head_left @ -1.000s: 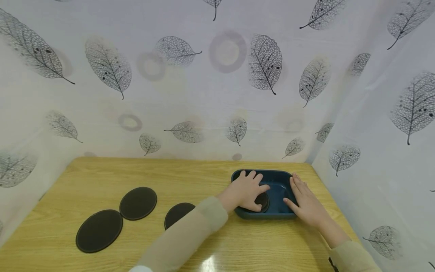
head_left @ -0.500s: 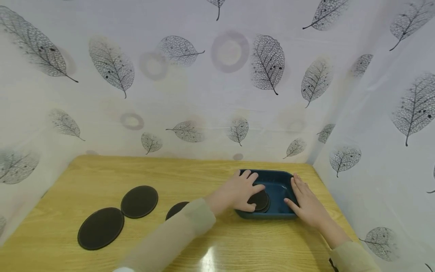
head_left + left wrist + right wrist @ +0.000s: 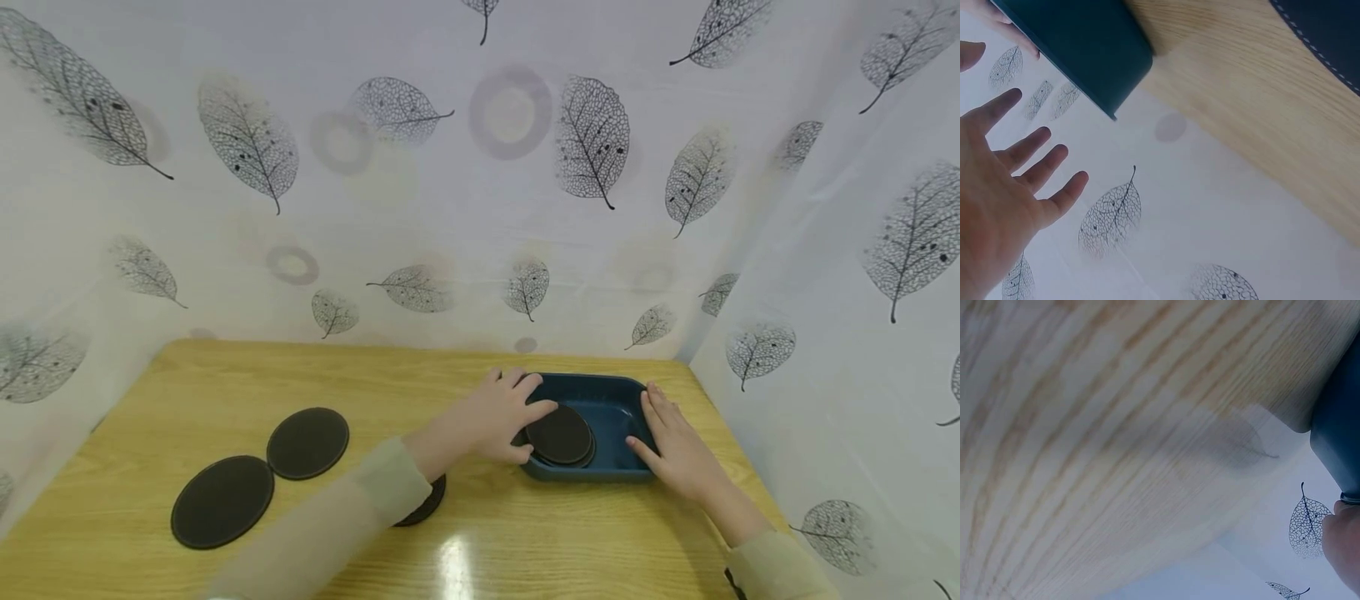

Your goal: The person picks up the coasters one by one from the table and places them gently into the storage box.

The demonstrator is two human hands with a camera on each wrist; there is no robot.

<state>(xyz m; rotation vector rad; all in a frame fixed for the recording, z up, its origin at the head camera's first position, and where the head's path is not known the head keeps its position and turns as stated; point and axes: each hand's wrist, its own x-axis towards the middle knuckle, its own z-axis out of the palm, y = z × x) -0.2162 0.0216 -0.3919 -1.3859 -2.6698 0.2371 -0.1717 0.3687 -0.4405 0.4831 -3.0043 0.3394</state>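
Note:
A dark blue rectangular bin point(image 3: 603, 390) stands at the table's right back. At its left end lie black round coasters point(image 3: 558, 435), at least two, overlapping. My left hand point(image 3: 495, 417) hovers spread at the bin's left rim, with nothing in its fingers; the left wrist view shows its fingers apart. At the right end my right hand point(image 3: 682, 454) holds the bin's wall, fingers along the rim and thumb over the inside. A fingertip point(image 3: 1342, 540) meets the rim in the right wrist view. One coaster point(image 3: 429, 502) on the table is partly hidden under my left sleeve.
Two more black coasters, one nearer point(image 3: 222, 502) and one farther point(image 3: 308, 443), lie almost touching on the left of the wooden table point(image 3: 420, 375). Leaf-patterned white curtains point(image 3: 450, 192) stand close behind the table and along its sides.
My left hand has drawn left out of the bin, with its fingers off the coasters. The top coaster now shows, shifted slightly left over the one beneath. My right hand has stayed put.

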